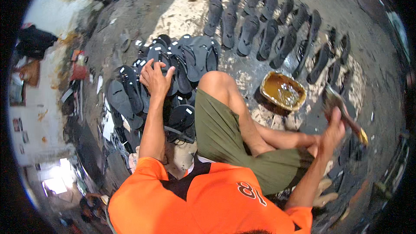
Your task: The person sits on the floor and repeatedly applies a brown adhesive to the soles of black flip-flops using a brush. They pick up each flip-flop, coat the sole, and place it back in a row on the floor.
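Observation:
My left hand (pixel 155 80) reaches over a cluster of black flip-flops (pixel 187 63), fingers spread and bent, its fingertips over the straps; whether they touch is unclear. Many of these flip-flops have straps and small white stickers. Away to the right, my right hand (pixel 333 128) is closed round a tool (pixel 353 125) with a brown handle, a yellowish end and a greyish, blurred other end. I cannot make out its exact kind. Between my knee and that hand stands a rough-rimmed tub (pixel 265 92) holding glossy amber-brown liquid.
Rows of dark, sandal-shaped soles (pixel 250 34) lie on the ground ahead and to the right. My crossed legs (pixel 225 121) are in the middle. A pale, stained wall (pixel 41 117) runs along the left, with scraps on the floor beside it.

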Tool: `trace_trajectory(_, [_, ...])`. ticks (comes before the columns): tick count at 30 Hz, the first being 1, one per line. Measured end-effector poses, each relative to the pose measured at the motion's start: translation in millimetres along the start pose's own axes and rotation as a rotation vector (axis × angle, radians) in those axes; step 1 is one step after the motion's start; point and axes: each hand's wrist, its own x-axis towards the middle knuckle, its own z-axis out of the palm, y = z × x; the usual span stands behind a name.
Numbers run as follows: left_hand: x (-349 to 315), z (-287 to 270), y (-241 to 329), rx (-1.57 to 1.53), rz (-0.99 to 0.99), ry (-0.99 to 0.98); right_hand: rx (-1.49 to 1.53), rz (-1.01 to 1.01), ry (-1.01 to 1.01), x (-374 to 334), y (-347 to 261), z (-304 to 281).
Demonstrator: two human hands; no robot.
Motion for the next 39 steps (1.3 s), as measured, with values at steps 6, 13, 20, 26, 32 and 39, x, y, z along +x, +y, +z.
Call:
trace_trajectory(6, [1.1, 3.6, -32.4, -0.076, 0.056, -0.08, -0.566, -0.137, -0.516, 19.6, 56.9, 98.1])
trace_trajectory(13, [-44.7, -76.8, 37.4, -0.872, -0.014, -0.189, -0.628, -0.5, -0.423, 26.9, 108.4, 108.3])
trace_trajectory(20, [-80.2, -44.5, 61.1, -1.062, 0.059, -0.359, -1.231, -0.682, -0.348, 41.0, 68.3, -14.9])
trace_trajectory(26, [-61.8, -76.3, 110.5, -2.154, -0.476, -0.784, 0.265, -0.069, -0.086, -1.3, -46.4, 40.4])
trace_trajectory(32, [-93.8, -102.8, 178.2, -2.391, -0.49, -1.073, 0.125, -0.602, -0.254, -73.1, -52.2, 139.5])
trace_trajectory(39, [-115.5, -101.8, 185.9, -2.323, -0.367, -1.183, 0.152, -0.484, -0.289, -65.9, -72.1, 104.1])
